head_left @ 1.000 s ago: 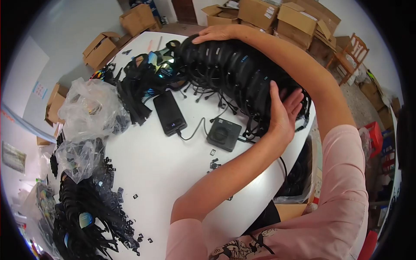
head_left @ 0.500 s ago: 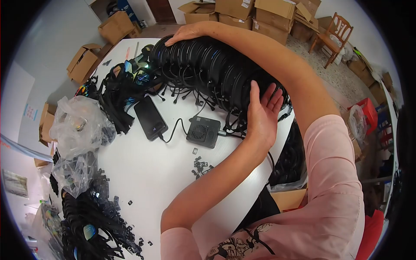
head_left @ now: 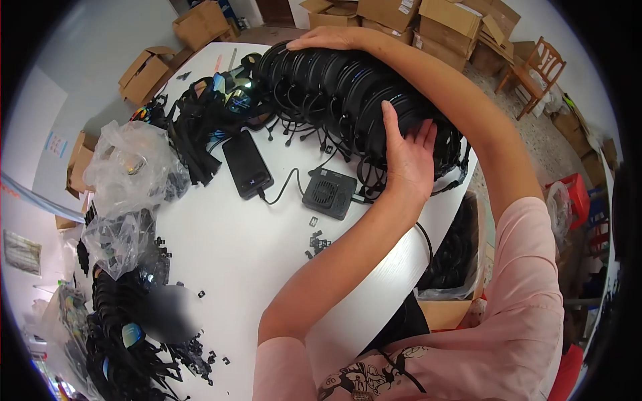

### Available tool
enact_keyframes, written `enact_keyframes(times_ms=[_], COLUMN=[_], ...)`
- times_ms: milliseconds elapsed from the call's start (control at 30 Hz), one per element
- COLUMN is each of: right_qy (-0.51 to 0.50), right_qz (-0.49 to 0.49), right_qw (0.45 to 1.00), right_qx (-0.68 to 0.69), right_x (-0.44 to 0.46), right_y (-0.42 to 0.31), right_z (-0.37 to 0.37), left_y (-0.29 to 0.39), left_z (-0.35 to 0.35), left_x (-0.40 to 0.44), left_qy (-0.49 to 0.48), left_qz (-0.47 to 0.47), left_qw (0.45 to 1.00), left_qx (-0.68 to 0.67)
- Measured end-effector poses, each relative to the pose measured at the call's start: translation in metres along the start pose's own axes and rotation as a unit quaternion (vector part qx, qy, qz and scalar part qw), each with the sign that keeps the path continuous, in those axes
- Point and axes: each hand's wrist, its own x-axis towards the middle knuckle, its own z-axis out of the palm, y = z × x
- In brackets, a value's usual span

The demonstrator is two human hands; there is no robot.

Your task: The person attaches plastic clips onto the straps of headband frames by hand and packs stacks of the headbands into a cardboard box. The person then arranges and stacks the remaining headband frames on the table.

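A long curved row of black ring-shaped bands [head_left: 348, 83] with short cables lies on the white table. My right arm reaches around its outer side, and my right hand [head_left: 324, 39] curls over the far end with its fingertips on the last bands. At the near end my left hand [head_left: 409, 157] rests against the bands, palm facing me. Its thumb stands up and its fingers are stretched out apart from the thumb. In front of the row, a black phone-like device [head_left: 248, 164] is cabled to a square black box with a round grille [head_left: 330, 194].
Goggles with black straps [head_left: 194, 127] are heaped at the left. Clear plastic bags [head_left: 134, 164] and more straps [head_left: 117, 314] line the left edge, partly under a blurred patch. Small black clips [head_left: 319, 242] are scattered about. An open carton [head_left: 455, 309] stands right, below table level.
The whole view has shifted, so the table and everything on it sit farther right and higher. Both hands keep about the same places on the row.
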Motion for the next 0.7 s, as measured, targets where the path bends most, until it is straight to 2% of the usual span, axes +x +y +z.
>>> enact_keyframes(times_ms=[33,233,333,367,467,600,700], right_qy=[0.014,0.000,-0.006,-0.003,-0.001,0.016,0.006], right_qz=[0.046,0.064,0.028,0.003,0.079,0.051,0.032], right_qw=[0.999,0.996,0.995,0.996,0.992,0.998,0.999], right_qx=[-0.013,-0.068,-0.096,-0.092,-0.097,-0.030,0.012], right_x=[-0.005,-0.007,-0.013,-0.002,-0.022,-0.031,-0.050], right_y=[-0.003,-0.011,-0.020,0.001,-0.022,-0.013,-0.031], right_z=[-0.002,-0.001,-0.010,-0.009,-0.011,-0.010,-0.017], left_y=[0.000,0.004,0.009,0.009,0.007,0.006,0.003], left_z=[-0.001,0.001,-0.001,-0.002,-0.001,0.004,0.009], left_x=[0.000,0.006,0.008,0.007,0.006,0.005,0.002], left_qy=[0.001,0.027,0.000,-0.011,-0.006,0.021,-0.003], left_qz=[0.002,0.006,0.003,0.007,0.010,0.004,0.004], left_qw=[1.000,1.000,1.000,1.000,1.000,1.000,1.000], left_qx=[0.003,0.014,0.014,0.018,0.011,0.019,0.026])
